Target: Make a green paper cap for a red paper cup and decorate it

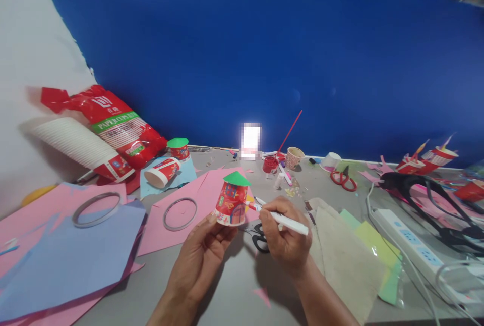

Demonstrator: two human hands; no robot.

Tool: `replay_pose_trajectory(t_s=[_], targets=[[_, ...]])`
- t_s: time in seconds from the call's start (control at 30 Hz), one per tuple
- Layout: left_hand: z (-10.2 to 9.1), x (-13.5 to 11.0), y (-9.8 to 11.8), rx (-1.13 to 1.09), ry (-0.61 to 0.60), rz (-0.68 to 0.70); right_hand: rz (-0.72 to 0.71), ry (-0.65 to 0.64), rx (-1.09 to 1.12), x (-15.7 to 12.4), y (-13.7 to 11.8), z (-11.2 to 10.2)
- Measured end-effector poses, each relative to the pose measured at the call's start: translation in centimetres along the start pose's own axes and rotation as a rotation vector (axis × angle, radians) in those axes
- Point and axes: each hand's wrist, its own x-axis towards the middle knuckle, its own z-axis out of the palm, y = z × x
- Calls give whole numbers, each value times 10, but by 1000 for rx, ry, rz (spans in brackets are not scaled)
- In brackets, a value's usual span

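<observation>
At the far left, a stack of white cups sticks out of a red bag that lies on the worktop. In front of it lie a blue sheet with a tape ring on it, and a pink sheet with a second ring.

The left hand holds a painted paper cup in the air, above the pink sheet and near the middle of the view. The cup is upside down and a little tilted, with a green paper roof on top. The fingers are bent and pinch the wide lower rim, with the thumb on the left side and the other fingers under it.

The right hand is just beside the cup. Its fingers are pressed together around a white pen. The red tip of the pen is at the right side of the cup; I cannot tell if it really touches. Black scissors lie under this hand.

More to the right are red scissors and a white power strip.
</observation>
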Motion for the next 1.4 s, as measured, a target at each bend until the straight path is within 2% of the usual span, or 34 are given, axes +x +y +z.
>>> replay_pose_trajectory(t_s=[0.37, 0.53, 0.63, 0.73, 0.8, 1.07, 1.4], targets=[[-1, 1, 0, 3, 4, -27, 20, -8, -3, 0, 0, 0], [-3, 2, 0, -13, 21, -51, 75, 19, 1, -2, 2, -1], [-4, 3, 1, -53, 7, -73, 112, 78, 39, -8, 7, -2], [-5, 3, 2, -83, 9, -90, 209, 164, 77, -15, 13, -3], [-5, 3, 3, -88, 25, -94, 240, 171, 92, -16, 14, -3], [-4, 5, 6, -98, 29, -117, -2, 37, 137, -1, 2, -5], [-4, 4, 4, -70, 4, -103, -90, -43, 135, 2, -2, -3]])
